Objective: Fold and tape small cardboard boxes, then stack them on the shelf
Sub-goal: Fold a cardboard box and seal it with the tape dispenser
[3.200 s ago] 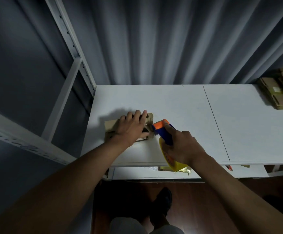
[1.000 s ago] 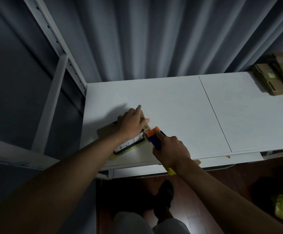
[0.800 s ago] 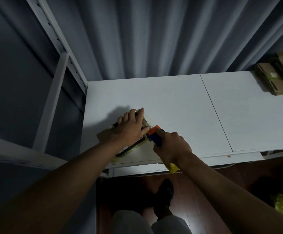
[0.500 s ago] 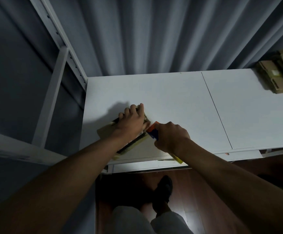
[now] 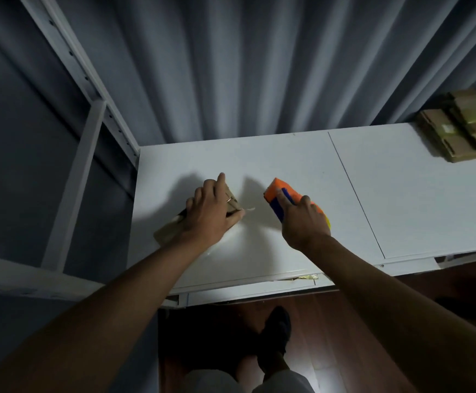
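The small cardboard box (image 5: pixel 174 226) is largely covered by the left hand (image 5: pixel 211 215), closed over it. Just right of the box, the tape dispenser (image 5: pixel 283 198) is gripped by the right hand (image 5: pixel 302 222); its roll is mostly hidden.

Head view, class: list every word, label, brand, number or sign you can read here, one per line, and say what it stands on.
No text can be read in this picture.
Box under the left hand: no print shows.
Tape gun in the right hand: plain orange and blue, no brand visible.
Stacked boxes at far right: one pale label, too small and blurred to read.
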